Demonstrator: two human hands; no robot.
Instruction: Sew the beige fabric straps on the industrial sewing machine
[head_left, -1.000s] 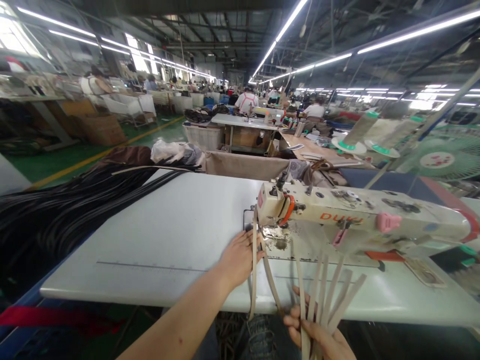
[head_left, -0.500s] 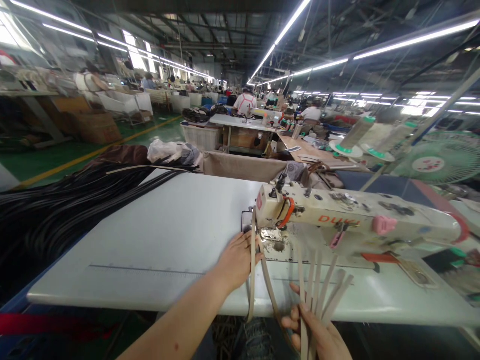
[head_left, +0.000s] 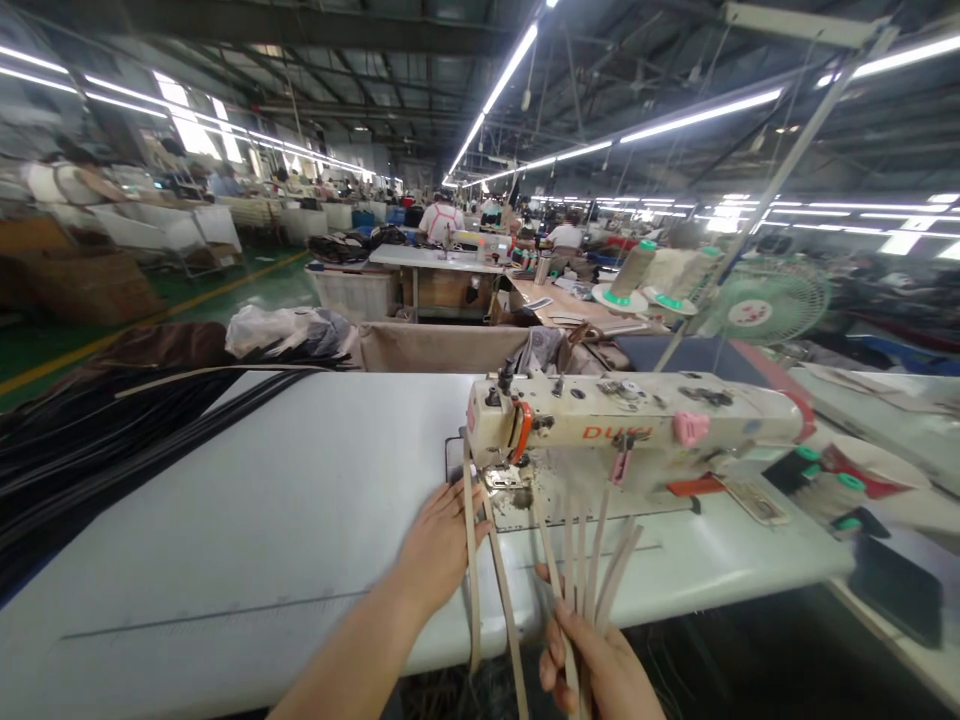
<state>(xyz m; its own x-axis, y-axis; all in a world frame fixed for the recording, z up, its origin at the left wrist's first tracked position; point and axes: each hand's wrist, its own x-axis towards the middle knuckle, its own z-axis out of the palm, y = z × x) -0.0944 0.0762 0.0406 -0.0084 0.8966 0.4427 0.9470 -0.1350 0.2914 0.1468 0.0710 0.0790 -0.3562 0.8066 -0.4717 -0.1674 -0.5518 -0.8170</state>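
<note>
My left hand rests palm-down on the white table beside the needle area of a sewing machine. Its fingers reach forward, with the thumb and fingertips closed about a narrow beige strap at the machine. Another strap length hangs from the machine head across the fingers and over the table's front edge. Lower right, at that edge, my right hand is wrapped round a bunch of several beige strips, their free ends fanned upward. The exact contact under the left fingers is hidden.
Long black strips are heaped along the table's left side. A ruler line marks the white tabletop. Behind stand thread cones and a green fan; more cones sit at right. People work at tables farther back.
The camera view has turned right, so the machine and hands appear farther left. Both hands keep nearly the same places beside the machine and still hold the straps.
</note>
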